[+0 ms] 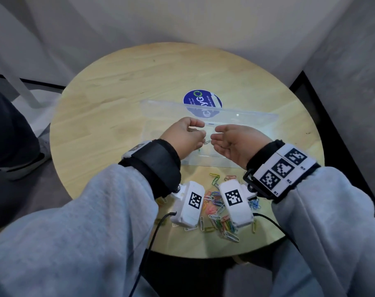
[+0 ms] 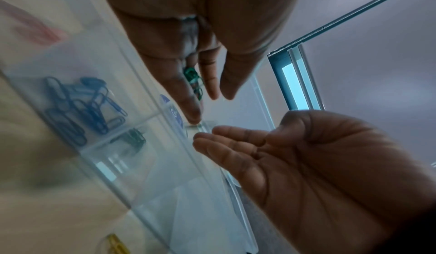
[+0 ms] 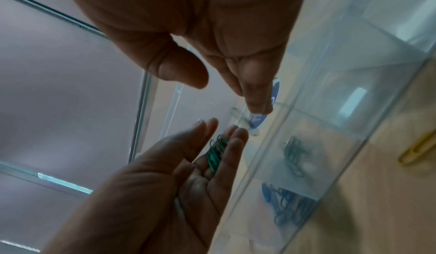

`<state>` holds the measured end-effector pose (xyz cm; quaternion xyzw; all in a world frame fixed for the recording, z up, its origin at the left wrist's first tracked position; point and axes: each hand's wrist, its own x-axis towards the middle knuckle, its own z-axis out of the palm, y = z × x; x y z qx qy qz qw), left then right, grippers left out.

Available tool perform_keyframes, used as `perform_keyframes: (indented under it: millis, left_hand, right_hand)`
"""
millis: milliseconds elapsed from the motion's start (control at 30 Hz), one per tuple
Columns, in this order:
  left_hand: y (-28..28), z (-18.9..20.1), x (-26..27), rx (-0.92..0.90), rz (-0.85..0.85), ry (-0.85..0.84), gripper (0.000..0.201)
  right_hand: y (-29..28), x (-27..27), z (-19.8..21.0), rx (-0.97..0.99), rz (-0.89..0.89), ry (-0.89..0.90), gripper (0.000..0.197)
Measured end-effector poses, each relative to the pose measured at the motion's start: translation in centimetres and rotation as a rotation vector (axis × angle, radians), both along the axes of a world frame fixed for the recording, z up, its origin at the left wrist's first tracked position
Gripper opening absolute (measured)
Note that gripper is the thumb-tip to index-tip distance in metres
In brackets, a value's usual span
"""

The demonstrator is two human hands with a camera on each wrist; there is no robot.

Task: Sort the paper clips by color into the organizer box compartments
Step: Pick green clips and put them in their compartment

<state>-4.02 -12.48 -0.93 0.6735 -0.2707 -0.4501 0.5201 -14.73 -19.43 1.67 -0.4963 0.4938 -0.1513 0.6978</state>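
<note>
The clear organizer box point(image 1: 206, 162) lies open on the round wooden table, and both hands hover over it. My left hand point(image 1: 200, 131) is turned palm up and carries a small bunch of green paper clips point(image 3: 217, 150) on its nearly straight fingers point(image 3: 235, 140). My right hand point(image 1: 214, 136) faces it a few centimetres away with relaxed, empty fingers point(image 3: 257, 97). One box compartment holds blue paper clips point(image 2: 82, 107), the one beside it green paper clips point(image 2: 134, 136). The pile of mixed loose paper clips point(image 1: 216, 211) lies on the table below my wrists.
The box's clear lid point(image 1: 165, 108) stands open behind the hands, over a round blue sticker point(image 1: 201, 101). A yellow clip point(image 3: 417, 149) lies on the table just outside the box wall. Grey walls close in behind and to the right of the table.
</note>
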Motion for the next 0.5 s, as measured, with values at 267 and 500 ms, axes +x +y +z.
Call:
perform_keyframes:
  millis: [267, 500]
  left_hand:
    - [0.3, 0.3, -0.3, -0.039, -0.085, 0.008, 0.038]
    - [2.8, 2.1, 2.1, -0.004, -0.143, -0.151, 0.027]
  right_hand:
    - [0.3, -2.3, -0.6, -0.08, 0.101, -0.022, 0.03]
    - [1.1, -3.5, -0.8, -0.378, 0.405, 0.259, 0.025]
